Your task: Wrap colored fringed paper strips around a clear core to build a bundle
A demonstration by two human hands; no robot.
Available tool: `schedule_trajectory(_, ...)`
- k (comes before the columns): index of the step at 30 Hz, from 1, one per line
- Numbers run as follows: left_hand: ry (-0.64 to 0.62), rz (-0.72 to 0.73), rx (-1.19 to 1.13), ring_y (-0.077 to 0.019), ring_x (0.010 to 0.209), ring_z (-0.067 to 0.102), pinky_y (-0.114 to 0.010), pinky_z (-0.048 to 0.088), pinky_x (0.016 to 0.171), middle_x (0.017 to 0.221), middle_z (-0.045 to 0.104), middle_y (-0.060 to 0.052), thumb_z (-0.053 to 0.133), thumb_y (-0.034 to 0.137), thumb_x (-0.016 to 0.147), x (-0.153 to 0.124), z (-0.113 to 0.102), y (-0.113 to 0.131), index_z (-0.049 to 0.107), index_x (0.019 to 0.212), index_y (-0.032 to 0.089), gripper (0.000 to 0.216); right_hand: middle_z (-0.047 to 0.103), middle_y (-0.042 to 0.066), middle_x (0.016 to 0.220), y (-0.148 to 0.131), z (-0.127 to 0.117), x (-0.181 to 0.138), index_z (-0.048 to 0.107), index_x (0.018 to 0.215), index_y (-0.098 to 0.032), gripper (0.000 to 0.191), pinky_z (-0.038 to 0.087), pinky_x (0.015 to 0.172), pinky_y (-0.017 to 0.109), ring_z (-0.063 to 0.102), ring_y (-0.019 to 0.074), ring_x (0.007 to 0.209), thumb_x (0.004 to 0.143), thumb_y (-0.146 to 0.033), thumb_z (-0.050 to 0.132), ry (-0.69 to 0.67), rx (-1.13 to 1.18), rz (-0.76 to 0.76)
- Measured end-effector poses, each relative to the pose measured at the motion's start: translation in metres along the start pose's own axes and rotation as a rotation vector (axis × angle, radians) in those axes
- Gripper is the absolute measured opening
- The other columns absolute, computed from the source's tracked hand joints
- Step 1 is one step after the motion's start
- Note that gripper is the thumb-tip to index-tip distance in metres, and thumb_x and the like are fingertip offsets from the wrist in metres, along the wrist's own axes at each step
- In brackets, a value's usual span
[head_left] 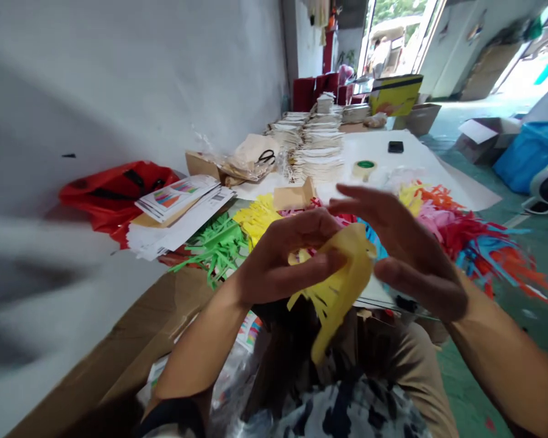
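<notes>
Near the desk's close edge, the fingers point(317, 266) of the left hand point(278, 261) are pinching a yellow fringed paper point(347, 277) shut against the thumb, its fringe hanging down. The right hand point(406, 249) is hovering at the paper's right side, fingers spread open. Beyond them, coloured paper strips point(466, 237) are lying heaped on the desk point(438, 161). Farther off, a tape roll point(364, 165), scissors point(267, 157) and stacked cards point(322, 155) are sitting.

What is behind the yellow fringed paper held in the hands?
Blue fringed paper peeks out behind the yellow fringed paper; the left hand and right hand hide the rest.
</notes>
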State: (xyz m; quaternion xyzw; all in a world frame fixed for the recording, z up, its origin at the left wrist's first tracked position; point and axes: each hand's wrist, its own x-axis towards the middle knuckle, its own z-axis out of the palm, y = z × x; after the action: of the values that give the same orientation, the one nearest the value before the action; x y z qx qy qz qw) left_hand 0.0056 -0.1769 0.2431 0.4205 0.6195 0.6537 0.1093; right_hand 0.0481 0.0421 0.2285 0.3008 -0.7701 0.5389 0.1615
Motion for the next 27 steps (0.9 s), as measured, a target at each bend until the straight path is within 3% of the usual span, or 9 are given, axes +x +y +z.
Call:
schedule_trajectory(3, 0.052, -0.072, -0.007, -0.0127, 0.076, 0.065, -0.024, 0.052, 0.068, 0.086, 0.067, -0.001, 0.076, 0.029, 0.093, 0.007, 0.017, 0.005, 0.062, 0.092, 0.019, 0.017, 0.075, 0.005, 0.111, 0.007, -0.017, -0.028, 0.073, 0.121, -0.027, 0.035, 0.056, 0.089, 0.035, 0.07, 0.0246, 0.104, 0.09, -0.04, 0.08, -0.037, 0.214, 0.189)
schedule_trajectory(5, 0.024, -0.183, -0.099, -0.0109, 0.069, 0.063, -0.022, 0.051, 0.063, 0.083, 0.067, 0.001, 0.079, 0.028, 0.089, 0.01, 0.022, -0.001, 0.061, 0.095, 0.019, 0.021, 0.075, 0.005, 0.096, 0.017, -0.026, -0.047, 0.076, 0.104, -0.023, 0.023, 0.056, 0.08, 0.031, 0.071, 0.022, 0.092, 0.089, -0.039, 0.081, -0.033, 0.351, 0.343)
schedule_trajectory(8, -0.063, -0.404, -0.288, -0.0099, 0.068, 0.063, -0.02, 0.049, 0.06, 0.085, 0.068, 0.001, 0.083, 0.028, 0.083, 0.011, 0.026, -0.024, 0.061, 0.103, 0.02, 0.031, 0.076, 0.004, 0.097, 0.031, -0.033, -0.075, 0.074, 0.104, -0.023, 0.031, 0.056, 0.071, 0.027, 0.072, 0.0192, 0.084, 0.083, -0.043, 0.086, 0.052, 0.566, 0.559)
schedule_trajectory(11, -0.046, -0.586, -0.358, -0.0104, 0.074, 0.065, -0.019, 0.049, 0.063, 0.093, 0.07, -0.002, 0.083, 0.03, 0.082, 0.007, 0.03, -0.054, 0.062, 0.111, 0.02, 0.037, 0.074, 0.001, 0.094, 0.039, -0.033, -0.099, 0.069, 0.102, -0.024, 0.036, 0.056, 0.066, 0.023, 0.071, 0.016, 0.078, 0.078, -0.04, 0.09, 0.135, 0.671, 0.726)
schedule_trajectory(15, -0.096, -0.667, -0.253, -0.0116, 0.077, 0.066, -0.022, 0.052, 0.069, 0.099, 0.07, -0.003, 0.078, 0.037, 0.088, 0.006, 0.028, -0.09, 0.06, 0.125, 0.022, 0.044, 0.073, 0.001, 0.09, 0.046, -0.03, -0.121, 0.062, 0.102, -0.025, 0.04, 0.055, 0.062, 0.025, 0.07, 0.0158, 0.071, 0.079, -0.044, 0.088, 0.116, 0.658, 0.893)
schedule_trajectory(18, -0.143, -0.57, 0.175, -0.0142, 0.078, 0.067, -0.027, 0.054, 0.073, 0.097, 0.07, -0.003, 0.074, 0.04, 0.093, 0.013, 0.019, -0.112, 0.065, 0.126, 0.021, 0.04, 0.072, -0.001, 0.087, 0.066, -0.034, -0.13, 0.06, 0.108, -0.026, 0.043, 0.048, 0.054, 0.024, 0.064, 0.0139, 0.062, 0.081, -0.048, 0.084, 0.124, 0.45, 0.936)
schedule_trajectory(22, 0.089, -0.225, 0.994, -0.0286, 0.112, 0.069, -0.044, 0.056, 0.099, 0.121, 0.07, -0.013, 0.071, 0.037, 0.097, 0.016, 0.02, -0.133, 0.069, 0.125, 0.02, 0.032, 0.065, -0.003, 0.076, 0.114, -0.043, -0.136, 0.062, 0.122, -0.024, 0.045, 0.039, 0.053, 0.025, 0.055, 0.0146, 0.059, 0.086, -0.048, 0.073, 0.106, -0.083, 0.853)
schedule_trajectory(24, 0.117, -0.031, 1.135, -0.0327, 0.129, 0.063, -0.05, 0.051, 0.111, 0.135, 0.065, -0.016, 0.07, 0.041, 0.098, 0.011, 0.032, -0.142, 0.064, 0.135, 0.021, 0.042, 0.062, -0.003, 0.072, 0.136, -0.047, -0.139, 0.062, 0.128, -0.022, 0.046, 0.038, 0.056, 0.027, 0.054, 0.0164, 0.059, 0.089, -0.045, 0.067, 0.081, -0.333, 0.844)
schedule_trajectory(27, -0.113, 0.168, 0.999, -0.0304, 0.144, 0.055, -0.048, 0.046, 0.122, 0.149, 0.061, -0.016, 0.071, 0.051, 0.097, -0.001, 0.061, -0.162, 0.05, 0.152, 0.02, 0.067, 0.067, 0.001, 0.077, 0.155, -0.052, -0.14, 0.061, 0.135, -0.019, 0.048, 0.041, 0.063, 0.03, 0.061, 0.0198, 0.066, 0.092, -0.041, 0.062, 0.019, -0.528, 0.866)
